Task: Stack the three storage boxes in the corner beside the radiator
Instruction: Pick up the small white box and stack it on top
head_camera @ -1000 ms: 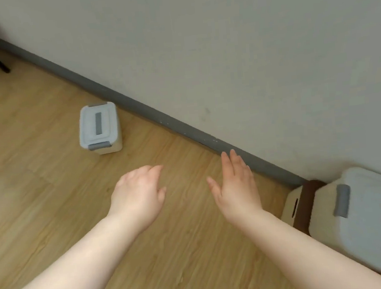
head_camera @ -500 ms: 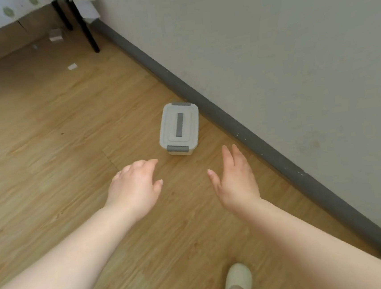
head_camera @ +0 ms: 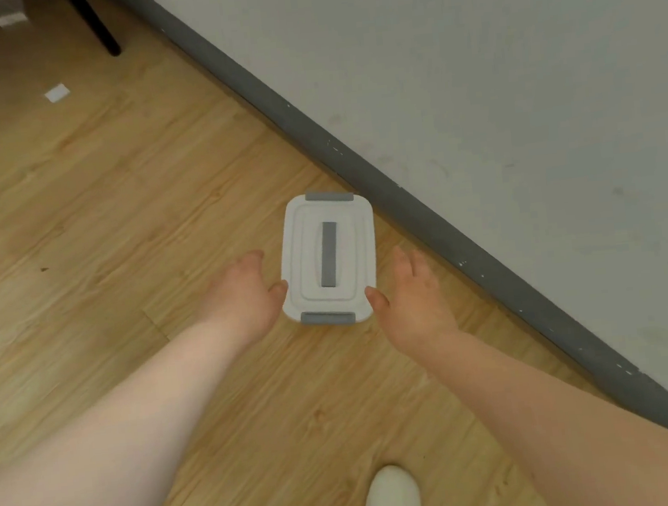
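Observation:
A small white storage box [head_camera: 305, 263] with a grey handle strip and grey end clips sits on the wooden floor, close to the grey skirting board. My left hand [head_camera: 243, 298] is at its left side, fingers apart, the thumb at the lid's edge. My right hand [head_camera: 411, 290] is at its right side, fingers apart, the thumb tip near the lid's near right corner. Neither hand grips the box. The other two boxes and the radiator are out of view.
A pale wall [head_camera: 512, 92] with a grey skirting board [head_camera: 422, 211] runs diagonally on the right. A black furniture leg [head_camera: 96, 26] and a scrap of white paper [head_camera: 57, 93] lie at the far left. My white shoe [head_camera: 391, 500] shows at the bottom.
The view has swung away from the large boxes and closed in on the small box. Both hands have reached forward and now flank it.

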